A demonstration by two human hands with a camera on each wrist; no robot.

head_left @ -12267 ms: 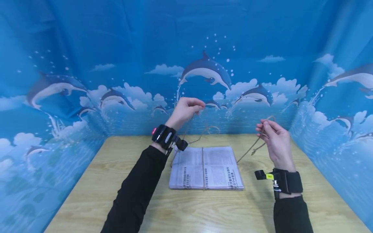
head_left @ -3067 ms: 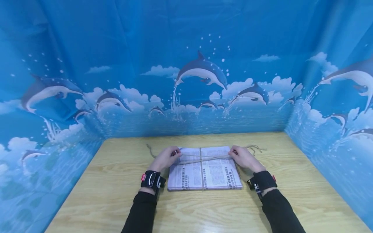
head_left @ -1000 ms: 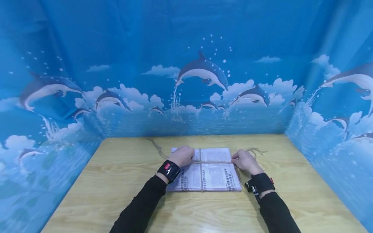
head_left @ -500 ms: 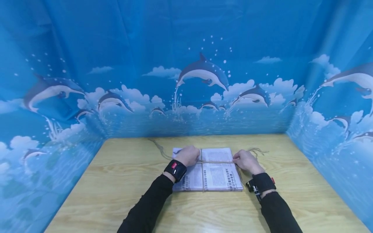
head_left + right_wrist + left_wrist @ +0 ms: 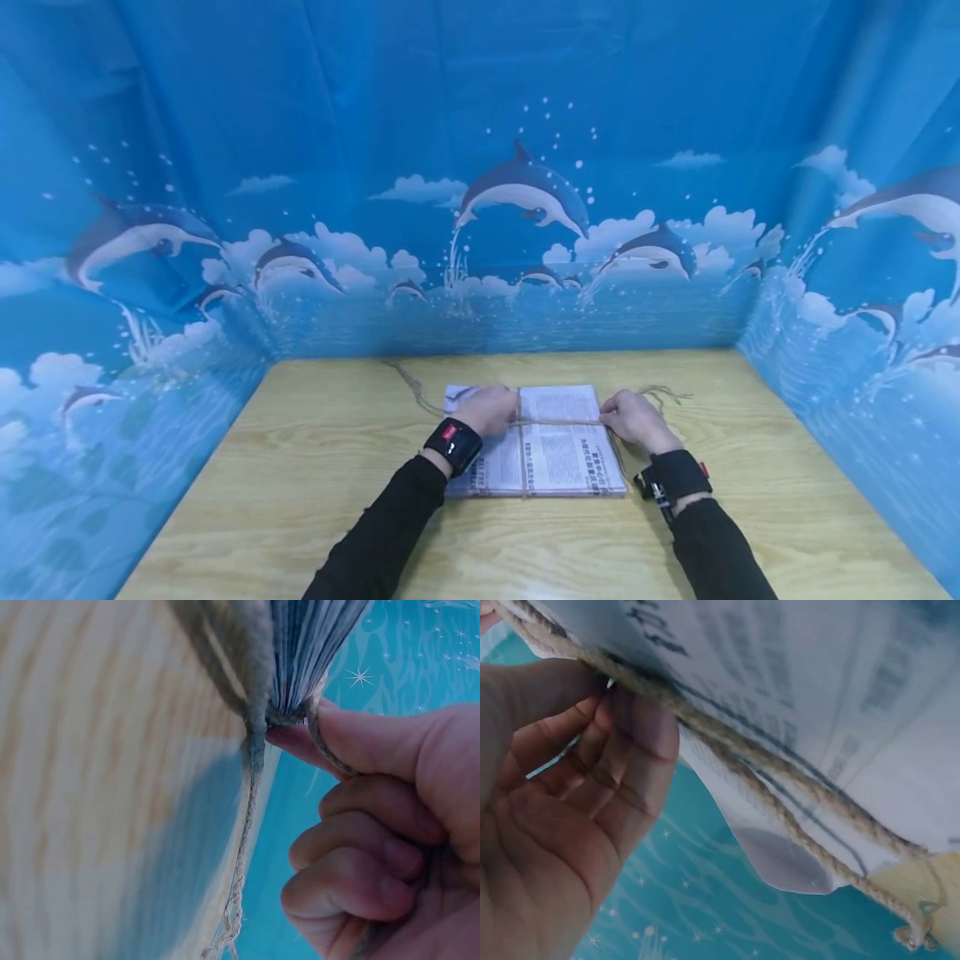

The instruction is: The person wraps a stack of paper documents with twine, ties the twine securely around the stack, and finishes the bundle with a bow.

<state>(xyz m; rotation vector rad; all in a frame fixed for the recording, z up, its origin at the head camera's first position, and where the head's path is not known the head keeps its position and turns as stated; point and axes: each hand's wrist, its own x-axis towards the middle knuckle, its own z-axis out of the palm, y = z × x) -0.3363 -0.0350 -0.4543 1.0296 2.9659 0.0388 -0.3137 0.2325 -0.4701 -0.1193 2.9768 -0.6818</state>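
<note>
A flat stack of folded newspapers [image 5: 558, 458] lies on the table, with twine [image 5: 558, 422] running across it and down its middle. My left hand [image 5: 487, 410] is over the stack's upper left part. In the left wrist view its thumb and fingertips pinch the twine strands [image 5: 727, 735] close against the paper. My right hand [image 5: 633, 417] is at the stack's right edge. There, in the right wrist view, thumb and forefinger pinch a twine strand [image 5: 319, 735] beside the page edges, the other fingers curled in. The left hand hides part of the crossing strands in the head view.
Loose twine tails lie on the wooden table [image 5: 315, 467], one left tail [image 5: 412, 387] toward the back and one right tail [image 5: 663, 392] behind the right hand. A blue dolphin-print curtain [image 5: 360, 167] stands round the back and sides.
Both hands earlier held twine up in the air, then came down to the stack's two sides. The left hand has since moved right, onto the stack's middle; the right hand has stayed at the right edge.
</note>
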